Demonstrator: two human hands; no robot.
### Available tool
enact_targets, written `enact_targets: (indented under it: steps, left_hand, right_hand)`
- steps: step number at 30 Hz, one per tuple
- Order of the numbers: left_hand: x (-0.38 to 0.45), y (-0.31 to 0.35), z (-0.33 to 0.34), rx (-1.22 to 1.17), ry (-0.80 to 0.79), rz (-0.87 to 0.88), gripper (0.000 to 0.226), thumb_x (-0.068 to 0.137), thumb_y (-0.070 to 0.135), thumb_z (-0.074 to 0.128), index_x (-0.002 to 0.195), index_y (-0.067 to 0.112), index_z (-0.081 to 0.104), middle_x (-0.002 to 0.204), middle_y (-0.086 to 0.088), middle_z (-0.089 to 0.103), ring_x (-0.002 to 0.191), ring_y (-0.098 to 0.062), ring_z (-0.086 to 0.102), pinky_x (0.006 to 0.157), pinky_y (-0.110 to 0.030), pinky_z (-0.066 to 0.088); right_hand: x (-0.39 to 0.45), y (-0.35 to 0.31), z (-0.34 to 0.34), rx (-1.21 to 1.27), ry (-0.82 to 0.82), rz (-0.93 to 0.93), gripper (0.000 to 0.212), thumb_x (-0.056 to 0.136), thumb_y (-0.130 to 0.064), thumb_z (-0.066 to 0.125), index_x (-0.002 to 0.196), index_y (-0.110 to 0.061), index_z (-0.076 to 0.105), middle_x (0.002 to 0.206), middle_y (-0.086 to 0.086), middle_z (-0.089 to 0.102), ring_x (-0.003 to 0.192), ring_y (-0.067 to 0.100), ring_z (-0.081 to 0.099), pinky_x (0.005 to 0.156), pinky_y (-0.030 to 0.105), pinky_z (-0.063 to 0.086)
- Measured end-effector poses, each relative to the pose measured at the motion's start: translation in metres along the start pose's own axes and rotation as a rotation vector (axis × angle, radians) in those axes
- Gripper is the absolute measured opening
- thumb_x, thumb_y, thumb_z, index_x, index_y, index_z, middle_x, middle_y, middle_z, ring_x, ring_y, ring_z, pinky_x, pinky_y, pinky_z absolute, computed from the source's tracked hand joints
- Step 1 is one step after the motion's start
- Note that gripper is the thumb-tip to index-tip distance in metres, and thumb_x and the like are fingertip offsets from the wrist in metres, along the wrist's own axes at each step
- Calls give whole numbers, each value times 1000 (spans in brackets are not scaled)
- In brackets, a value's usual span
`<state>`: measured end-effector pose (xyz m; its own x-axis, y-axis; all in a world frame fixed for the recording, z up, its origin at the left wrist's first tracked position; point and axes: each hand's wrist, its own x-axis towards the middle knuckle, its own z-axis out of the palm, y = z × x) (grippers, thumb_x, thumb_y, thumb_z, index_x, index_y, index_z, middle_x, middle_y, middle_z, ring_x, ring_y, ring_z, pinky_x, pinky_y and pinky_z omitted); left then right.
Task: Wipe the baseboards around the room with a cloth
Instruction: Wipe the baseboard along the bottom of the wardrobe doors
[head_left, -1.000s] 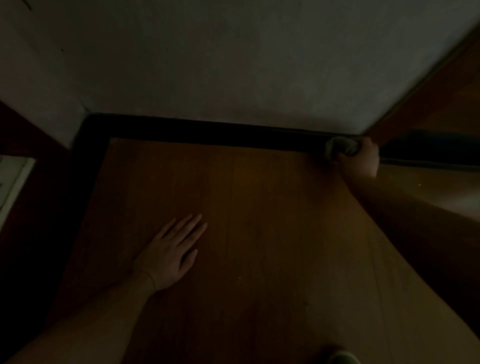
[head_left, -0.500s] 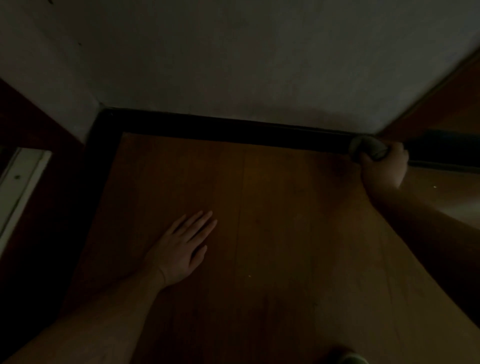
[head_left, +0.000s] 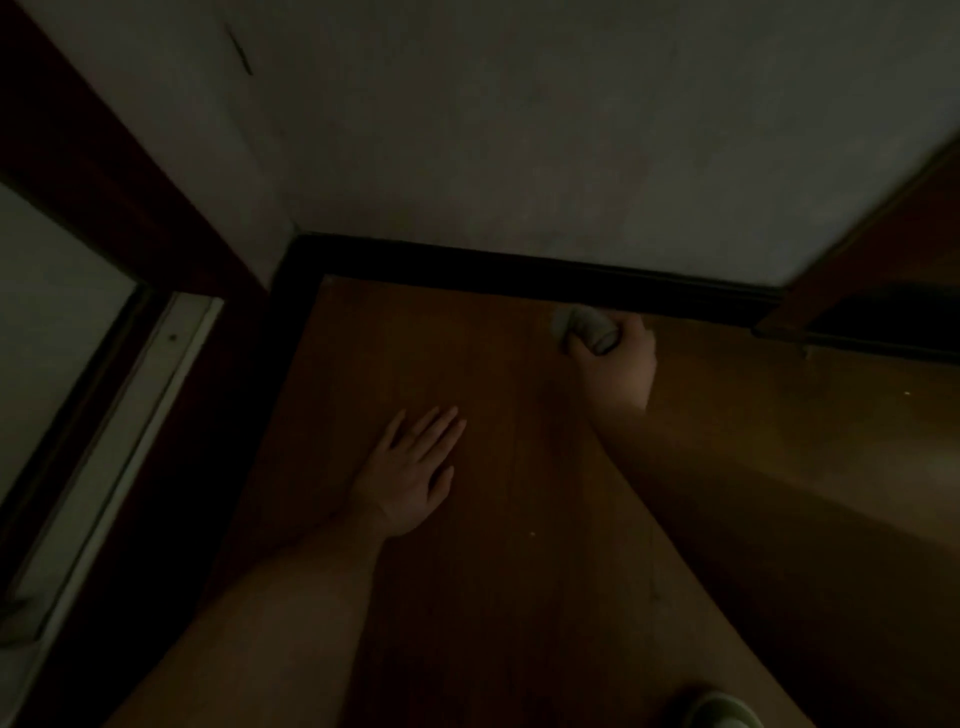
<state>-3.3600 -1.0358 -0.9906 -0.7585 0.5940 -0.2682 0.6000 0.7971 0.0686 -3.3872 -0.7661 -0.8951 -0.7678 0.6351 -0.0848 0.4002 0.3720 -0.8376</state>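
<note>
Wooden floor (head_left: 519, 519) of smooth brown planks carries the left hand (head_left: 410, 475), which lies flat with fingers straight and spread, grasping nothing, well apart from the dark baseboard (head_left: 467, 267) that runs along the foot of the pale wall (head_left: 519, 130). Further right, the right hand (head_left: 618, 364) has its grip clenched round a pale, bunched cloth (head_left: 584, 327), which sticks out leftward from the fist and sits just below the baseboard; in the dim light I cannot tell whether it touches. At the bottom right edge a pale rounded shape (head_left: 719, 709) is cut off and hard to make out.
</note>
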Motion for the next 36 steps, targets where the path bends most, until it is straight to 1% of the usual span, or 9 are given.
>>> enact_targets:
  steps: [4,6,8,13,19,25,30,33,36]
  left_hand:
    - [-15,-17,-5,-28,23,-248,69,93,58,-15,152,25,-26,162,5,-26,150,-8,-18,121,-37,-14]
    - [-31,-42,0,-88,47,-323,69,91,60,-17,148,24,-33,158,7,-34,148,-6,-22,118,-30,-20]
    - [-51,-65,8,-152,76,-375,71,92,62,-13,147,24,-35,156,9,-37,148,-5,-23,118,-27,-18]
    - [-56,-74,20,-196,124,-387,69,97,60,-1,152,27,-28,161,9,-27,147,-4,-22,122,-30,-8]
    - [-54,-79,24,-144,109,-383,67,97,56,-3,155,25,-18,164,4,-18,152,-13,-14,124,-37,-3]
    - [-52,-81,28,-157,101,-363,68,101,54,11,159,21,1,167,0,-2,153,-18,0,122,-37,-1]
    - [-52,-81,26,-159,94,-350,69,102,54,12,160,17,11,168,-3,5,154,-21,5,122,-41,6]
    - [-53,-82,31,-168,125,-351,68,102,54,14,160,17,14,168,-2,5,154,-19,4,122,-41,6]
    - [-52,-82,35,-178,144,-339,68,102,54,17,160,17,13,168,-1,3,154,-18,3,122,-41,7]
  right_hand:
    - [-22,-16,0,59,-2,0,33,81,-23,75,106,-21,54,108,-3,45,90,13,48,79,29,39]
    - [-27,-24,10,39,-66,-57,35,82,-22,76,110,-20,55,109,-3,46,95,15,51,81,30,41]
    - [-31,-31,26,52,-114,-59,41,80,-25,78,115,-19,56,113,-1,50,101,18,54,86,34,46]
    - [-33,-49,78,41,-227,-163,44,77,-27,80,115,-23,57,117,1,54,101,13,54,86,30,45]
    - [-33,-68,146,36,-297,-98,44,81,-22,74,121,-16,56,120,6,52,106,21,55,94,36,47]
    - [-25,-92,214,14,-342,-91,49,81,-17,71,127,-12,52,128,11,45,110,23,50,88,21,33]
    - [-29,-109,252,18,-354,-122,48,80,-14,71,124,-10,53,128,13,47,112,24,50,84,16,30]
    - [-24,-121,274,-4,-385,-127,46,81,-11,69,124,-11,53,128,12,48,115,25,50,87,19,31]
    - [-20,-129,296,-9,-387,-72,45,84,-10,67,126,-12,51,130,12,46,115,27,50,94,28,38]
